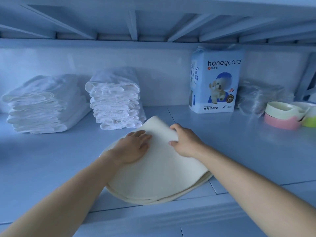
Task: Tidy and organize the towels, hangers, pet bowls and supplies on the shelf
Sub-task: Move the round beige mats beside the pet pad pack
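A cream folded mat (157, 175) with a rounded edge lies at the front middle of the shelf (42, 159). My left hand (133, 147) rests flat on its top layer. My right hand (184, 141) grips the lifted far corner of that layer, fingers curled under the edge. Two stacks of folded white towels stand behind: one at the left (42, 105), one nearer the middle (116, 101). Stacked pet bowls (283, 115), cream over pink, sit at the right beside a green one (309, 120).
A pack of honeycare pet pads (215, 81) stands upright against the back wall. A crumpled clear plastic bag (259, 98) lies to its right. The underside of an upper shelf with slats (153, 19) hangs low overhead.
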`<state>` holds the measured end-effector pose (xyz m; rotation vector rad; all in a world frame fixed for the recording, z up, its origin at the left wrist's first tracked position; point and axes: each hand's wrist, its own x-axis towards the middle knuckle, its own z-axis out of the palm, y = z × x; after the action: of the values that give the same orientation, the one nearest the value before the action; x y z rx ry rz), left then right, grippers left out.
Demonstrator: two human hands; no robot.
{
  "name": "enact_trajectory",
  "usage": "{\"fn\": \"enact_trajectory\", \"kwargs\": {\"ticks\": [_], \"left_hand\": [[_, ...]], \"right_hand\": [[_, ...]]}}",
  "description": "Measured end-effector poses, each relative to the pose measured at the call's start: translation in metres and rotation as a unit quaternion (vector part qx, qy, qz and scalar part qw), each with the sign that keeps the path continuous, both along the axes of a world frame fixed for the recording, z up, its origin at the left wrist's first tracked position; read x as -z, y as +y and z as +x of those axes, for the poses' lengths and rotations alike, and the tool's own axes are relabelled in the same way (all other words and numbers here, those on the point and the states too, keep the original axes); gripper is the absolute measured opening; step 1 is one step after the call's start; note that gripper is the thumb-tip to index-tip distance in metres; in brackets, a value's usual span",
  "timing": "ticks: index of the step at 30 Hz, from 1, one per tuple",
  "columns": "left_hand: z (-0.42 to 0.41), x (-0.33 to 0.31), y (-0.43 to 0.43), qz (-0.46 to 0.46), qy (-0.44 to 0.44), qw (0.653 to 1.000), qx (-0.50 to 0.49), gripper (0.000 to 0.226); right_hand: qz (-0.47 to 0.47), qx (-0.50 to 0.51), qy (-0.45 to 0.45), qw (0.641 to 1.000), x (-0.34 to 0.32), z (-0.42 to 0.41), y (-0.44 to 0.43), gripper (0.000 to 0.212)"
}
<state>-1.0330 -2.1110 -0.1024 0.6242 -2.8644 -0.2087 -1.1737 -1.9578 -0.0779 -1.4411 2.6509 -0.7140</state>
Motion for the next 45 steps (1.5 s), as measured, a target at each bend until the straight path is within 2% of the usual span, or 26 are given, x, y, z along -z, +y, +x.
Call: {"fn": "enact_trajectory", "kwargs": {"ticks": [3, 5, 10, 14, 18, 20, 23, 27, 32, 36, 39, 42, 45], "left_hand": [[-0.013, -0.008, 0.006, 0.013, 0.056, 0.997, 0.049, 0.048], [-0.025, -0.012, 0.013, 0.012, 0.062, 0.995, 0.071, 0.049], [-0.055, -0.003, 0.034, 0.012, -0.015, 0.996, 0.082, 0.048], [-0.071, 0.000, 0.038, -0.001, -0.041, 0.998, 0.040, 0.044], [-0.084, 0.000, 0.029, 0.019, -0.030, 0.999, -0.017, 0.066], [-0.088, 0.001, 0.030, 0.024, -0.015, 0.998, -0.058, 0.055], [-0.088, 0.002, 0.030, 0.022, 0.011, 0.996, -0.091, 0.058], [-0.089, -0.003, 0.024, 0.027, -0.003, 0.993, -0.117, 0.070], [-0.093, -0.015, 0.020, 0.045, -0.005, 0.994, -0.095, 0.064], [-0.098, -0.017, 0.024, 0.088, 0.016, 0.992, -0.092, 0.061], [-0.112, -0.019, 0.031, 0.103, 0.035, 0.992, -0.068, 0.047], [-0.131, -0.020, 0.043, 0.097, 0.038, 0.993, -0.048, 0.048], [-0.154, -0.021, 0.057, 0.080, 0.061, 0.994, -0.038, 0.051]], "right_hand": [[-0.039, 0.023, 0.027, 0.999, -0.020, -0.008, 0.015, 0.046], [-0.031, 0.049, 0.032, 0.998, -0.028, -0.020, 0.030, 0.047], [0.043, 0.110, -0.010, 0.993, -0.008, -0.048, 0.067, 0.055], [0.039, 0.106, -0.029, 0.993, 0.006, -0.053, 0.076, 0.052], [0.034, 0.099, -0.010, 0.994, 0.008, -0.052, 0.076, 0.046], [0.035, 0.095, -0.009, 0.995, 0.009, -0.051, 0.075, 0.042], [0.005, 0.094, -0.022, 0.995, 0.010, -0.053, 0.072, 0.032], [-0.024, 0.100, -0.075, 0.992, 0.006, -0.060, 0.073, 0.037], [-0.029, 0.125, -0.102, 0.986, 0.010, -0.065, 0.071, 0.057], [-0.053, 0.128, -0.104, 0.985, 0.004, -0.080, 0.074, 0.056], [-0.031, 0.130, -0.090, 0.987, -0.004, -0.101, 0.079, 0.056], [-0.003, 0.124, -0.085, 0.989, -0.005, -0.128, 0.084, 0.054], [0.014, 0.109, -0.071, 0.991, -0.011, -0.157, 0.091, 0.041]]}}
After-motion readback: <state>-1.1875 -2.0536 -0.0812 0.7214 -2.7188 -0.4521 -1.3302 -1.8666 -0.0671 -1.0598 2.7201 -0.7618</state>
